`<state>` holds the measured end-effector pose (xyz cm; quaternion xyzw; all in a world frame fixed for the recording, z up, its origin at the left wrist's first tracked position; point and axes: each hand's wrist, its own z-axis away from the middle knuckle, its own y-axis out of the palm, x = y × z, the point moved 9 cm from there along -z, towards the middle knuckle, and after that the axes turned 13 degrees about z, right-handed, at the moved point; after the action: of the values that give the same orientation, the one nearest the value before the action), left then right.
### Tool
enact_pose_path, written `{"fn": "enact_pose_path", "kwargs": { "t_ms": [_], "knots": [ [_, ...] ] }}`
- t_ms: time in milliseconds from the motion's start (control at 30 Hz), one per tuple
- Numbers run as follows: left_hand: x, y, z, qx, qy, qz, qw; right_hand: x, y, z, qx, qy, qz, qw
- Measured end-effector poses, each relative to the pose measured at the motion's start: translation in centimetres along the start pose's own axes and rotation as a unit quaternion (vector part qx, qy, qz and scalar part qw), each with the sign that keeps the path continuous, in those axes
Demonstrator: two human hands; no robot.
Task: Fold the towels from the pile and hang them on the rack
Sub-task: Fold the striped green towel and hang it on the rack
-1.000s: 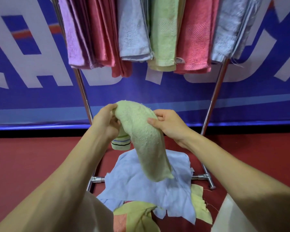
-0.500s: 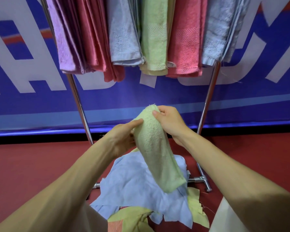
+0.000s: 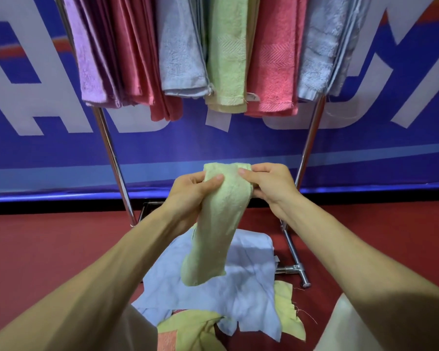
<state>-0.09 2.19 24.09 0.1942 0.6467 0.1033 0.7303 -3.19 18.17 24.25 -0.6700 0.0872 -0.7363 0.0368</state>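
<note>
In the middle of the frame the person holds a pale green towel (image 3: 213, 236) up by its top edge, in front of the rack (image 3: 112, 158). The left hand (image 3: 190, 191) has its grip closed on the towel's left side, thumb flat across the front. The right hand (image 3: 269, 183) pinches the top right corner, fingers curled behind the cloth. The towel is doubled into a narrow strip and hangs down and a little leftward, its lower end dangling above the pile (image 3: 251, 282) in the lower centre. That pile is a crumpled light blue cloth with yellow cloth (image 3: 287, 307) poking out at its lower and right edges (loose threads trail off the yellow one).

The floor (image 3: 36, 249) is dark red and runs across the lower half of the frame. Behind it a blue banner (image 3: 213, 143) with big white letters covers the wall, a black strip along its foot. The rack's two chrome uprights slant up on either side of the hands, and a jointed foot (image 3: 297, 269) rests on the floor at lower right. Along the top of the frame folded towels hang side by side: a lilac towel (image 3: 89, 59), deep pink towels (image 3: 137, 59), a grey-blue towel (image 3: 178, 51), a green towel (image 3: 228, 51), a coral towel (image 3: 274, 59), and more grey-blue at the far right.
</note>
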Motion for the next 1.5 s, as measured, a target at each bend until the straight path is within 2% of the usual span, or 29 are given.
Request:
{"fn": "enact_pose_path", "kwargs": {
  "t_ms": [100, 200, 267, 333, 400, 467, 533, 633, 733, 867, 1100, 1233, 1333, 1500],
  "knots": [
    [-1.2, -0.8, 0.1, -0.039, 0.054, -0.057, 0.996, -0.3, 0.4, 0.1, 0.017, 0.018, 0.022, 0.999],
    [-2.7, -0.9, 0.2, -0.046, 0.109, -0.161, 0.98, 0.1, 1.2, 0.5, 0.042, 0.007, 0.101, 0.994],
    [-3.1, -0.8, 0.3, -0.036, 0.111, -0.187, 0.975, 0.8, 1.2, 0.9, 0.041, -0.029, 0.179, 0.983],
    [-3.4, -0.2, 0.0, -0.011, 0.103, -0.204, 0.974, 1.8, 0.7, 1.3, 0.007, -0.077, 0.254, 0.964],
    [-4.1, 0.7, -0.2, 0.018, 0.1, -0.225, 0.969, 3.1, -0.3, 1.6, -0.056, -0.127, 0.267, 0.954],
    [-5.5, 1.9, -0.2, 0.045, 0.098, -0.237, 0.966, 4.4, -1.2, 1.7, -0.091, -0.161, 0.213, 0.959],
    [-7.3, 3.6, 0.1, 0.085, 0.091, -0.251, 0.96, 5.7, -1.3, 1.4, -0.073, -0.167, 0.144, 0.973],
    [-10.7, 5.8, 1.0, 0.138, 0.091, -0.275, 0.947, 8.5, 0.7, 1.8, 0.062, -0.142, 0.037, 0.987],
    [-14.7, 6.8, 2.1, 0.138, 0.103, -0.254, 0.952, 11.7, 3.5, 4.2, 0.213, -0.101, -0.048, 0.971],
    [-19.7, 6.9, 4.0, 0.125, 0.12, -0.24, 0.955, 15.3, 4.8, 6.3, 0.299, -0.096, -0.073, 0.947],
    [-26.0, 6.4, 8.0, 0.113, 0.152, -0.18, 0.965, 23.8, 4.7, 10.5, 0.333, -0.174, -0.084, 0.923],
    [-28.9, 7.2, 10.4, 0.156, 0.167, -0.137, 0.964, 29.4, 4.9, 11.9, 0.308, -0.217, -0.155, 0.913],
    [-30.8, 7.0, 11.4, 0.167, 0.169, -0.107, 0.965, 32.9, 5.9, 12.2, 0.281, -0.241, -0.152, 0.916],
    [-34.7, 5.1, 11.3, 0.145, 0.203, -0.087, 0.964, 36.7, 8.6, 11.1, 0.268, -0.236, -0.172, 0.918]
  ]
}}
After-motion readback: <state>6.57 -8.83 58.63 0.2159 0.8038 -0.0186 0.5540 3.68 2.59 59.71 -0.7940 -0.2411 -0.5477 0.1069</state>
